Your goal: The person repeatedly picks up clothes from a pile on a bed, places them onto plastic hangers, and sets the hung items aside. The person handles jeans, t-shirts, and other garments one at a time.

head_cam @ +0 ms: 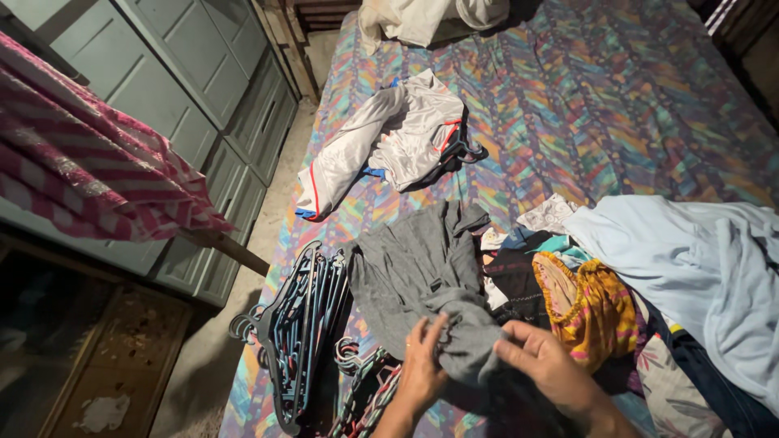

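So we're standing over the bed (617,105), which takes up most of the view with its loud multicolour patterned sheet. Along the left runs a grey-green cabinet (187,89) with panelled doors, and a pink-and-white striped cloth (89,162) hangs in front of it at the left edge.

On the right side of the bed there's a heap of clothes, topped by a big pale blue garment (698,259), with a yellow-and-pink patterned piece (592,312) just beside it and darker bits tucked underneath. Further up the bed lies a white jacket (389,142) with red and blue trim, well apart from the heap. A cream bundle (422,16) sits at the far end.

The grey shirt (422,268) is spread flat near the middle of the near edge, between the heap and a stack of blue hangers (304,324) at the bed's left edge. More hangers (365,389) lie just below, some pinkish.

We've got both hands on the shirt's near end. Our left hand (422,373) is curled around a bunched fold, fingers closed on the cloth. Our right hand (552,369) pinches the same bunch from the other side, thumb and fingers pressed onto it.
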